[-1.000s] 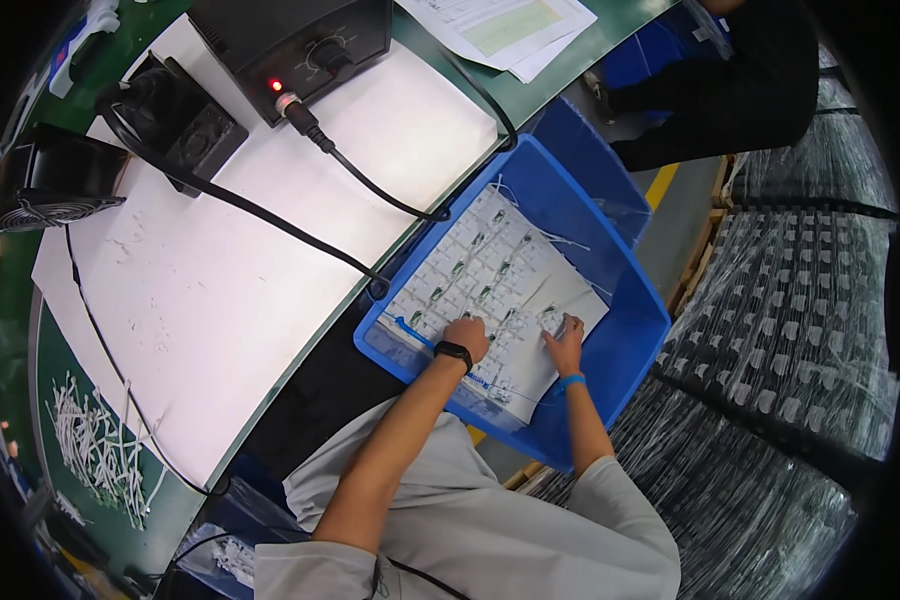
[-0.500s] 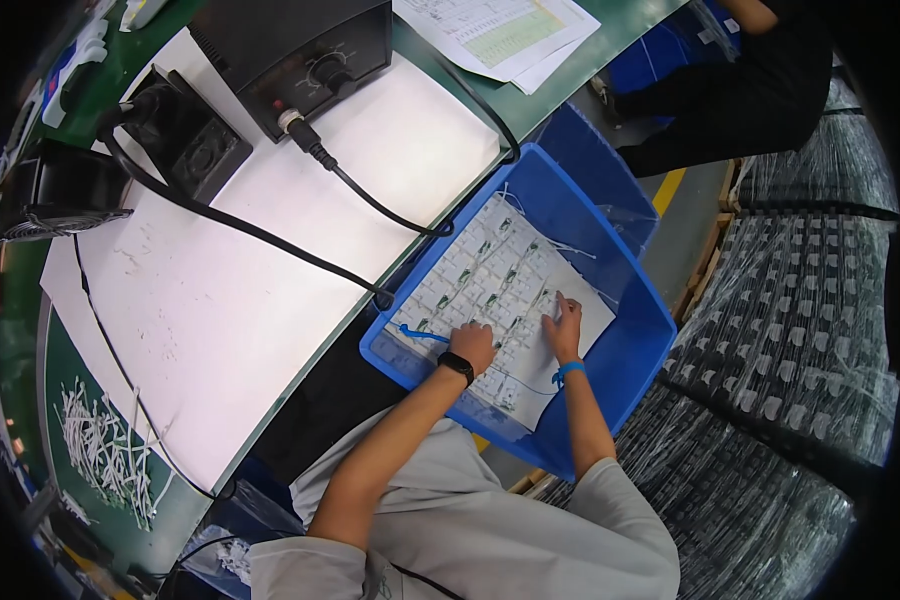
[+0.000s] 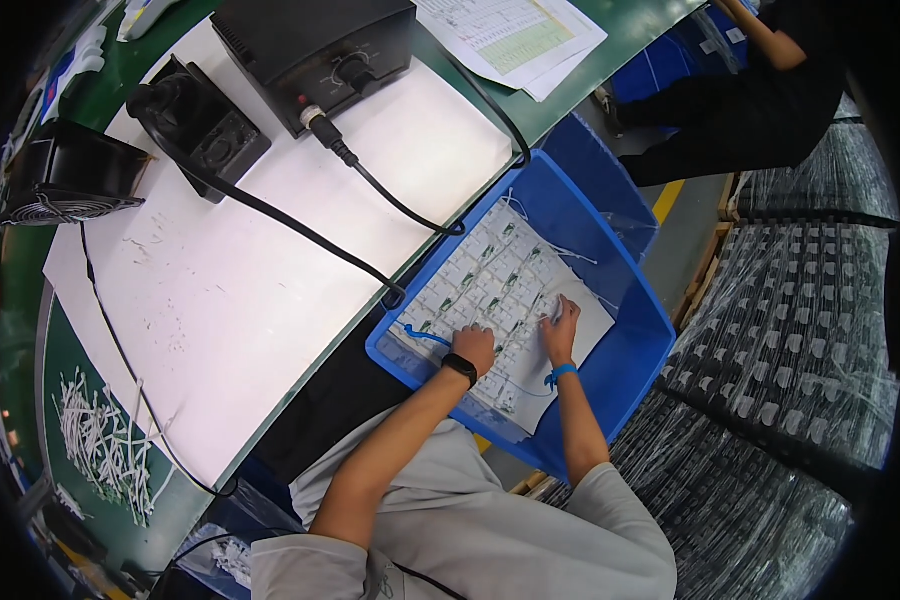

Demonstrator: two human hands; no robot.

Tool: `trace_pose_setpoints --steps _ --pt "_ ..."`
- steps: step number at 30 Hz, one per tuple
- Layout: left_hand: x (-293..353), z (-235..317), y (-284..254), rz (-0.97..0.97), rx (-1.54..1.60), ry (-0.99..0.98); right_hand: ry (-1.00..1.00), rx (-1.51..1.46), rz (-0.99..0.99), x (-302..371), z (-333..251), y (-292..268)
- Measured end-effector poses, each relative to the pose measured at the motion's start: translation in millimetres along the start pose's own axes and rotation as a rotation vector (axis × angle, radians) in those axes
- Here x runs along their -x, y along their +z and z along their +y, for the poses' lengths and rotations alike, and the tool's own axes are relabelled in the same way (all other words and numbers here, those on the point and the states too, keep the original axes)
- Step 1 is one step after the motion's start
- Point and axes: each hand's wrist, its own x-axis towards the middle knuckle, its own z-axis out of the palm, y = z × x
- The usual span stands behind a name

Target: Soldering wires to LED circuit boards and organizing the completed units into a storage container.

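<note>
A blue plastic bin holds rows of small white parts with green circuit boards, laid out on a white sheet. My left hand, with a black band at the wrist, rests on the near rows. Its fingers are curled down, and what they grip is hidden. Over the right side of the rows, my right hand has thumb and fingers closed round a small white part. A blue wrist strap circles that wrist, and its thin cord runs across the parts.
Left of the bin stands a green bench with a white sheet, a black control box, a black tool holder, and a small fan. White wires lie heaped at its near end. Wrapped pallets stand right; a person works beyond.
My right hand has shifted slightly on the parts, and its fingers have drawn closer together. My left hand stays nearly still. The whole view has moved a little; the other person's arm is lower.
</note>
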Motion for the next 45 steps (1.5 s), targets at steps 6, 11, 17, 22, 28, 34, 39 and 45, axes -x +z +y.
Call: trace_pose_setpoints --steps 6,11,17,22,28,34,39,45 --pt "2.1 3.3 -6.3 0.038 0.013 0.015 -0.102 0.051 0.189 4.9 -9.4 7.6" --pt "2.3 2.4 -6.9 -0.034 0.059 0.012 0.208 0.104 0.212 10.1 -26.9 18.2" --pt "1.5 1.5 2.3 0.084 0.038 0.036 0.23 0.134 0.122 11.6 -11.5 38.7" --pt "3.3 -0.1 1.2 0.086 0.053 0.031 0.247 -0.509 0.081 15.9 5.8 42.8" --pt "2.2 5.2 -3.2 0.054 0.062 0.026 0.374 -0.533 0.251 18.7 28.0 40.7" --pt "5.0 -4.0 -3.1 0.027 0.055 -0.009 0.228 -0.309 0.286 20.3 16.9 56.2" --pt "3.7 0.9 -4.4 0.028 0.032 0.003 0.077 -0.117 0.151 23.2 6.8 51.9" --pt "5.5 -0.8 -3.2 0.058 0.066 0.001 0.027 -0.204 0.249 47.3 -13.2 31.6"
